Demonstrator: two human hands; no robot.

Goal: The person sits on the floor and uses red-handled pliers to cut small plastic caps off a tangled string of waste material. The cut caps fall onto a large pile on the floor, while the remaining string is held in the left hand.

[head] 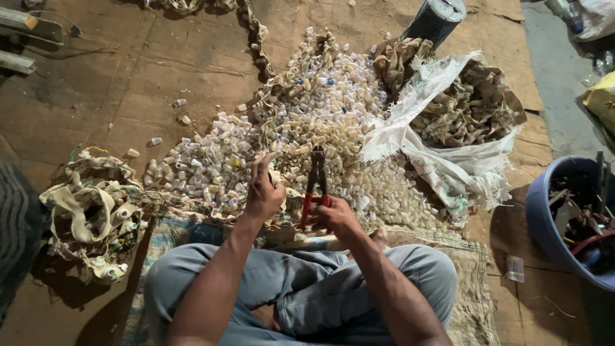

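I sit cross-legged on the floor. My right hand (334, 216) grips the red handles of a pair of pliers (316, 174), whose dark jaws point away from me toward a big heap of small pale plastic caps (307, 122). My left hand (264, 190) is raised beside the pliers, fingers pinched on a small pale piece that I cannot make out clearly. Both hands hover over the near edge of the heap.
A tangle of beige straps with fittings (93, 214) lies at my left. A torn white sack of beige strap pieces (461, 115) sits at the right. A blue tub of scrap (567, 221) stands at far right, and a dark cylinder (434, 20) behind the heap.
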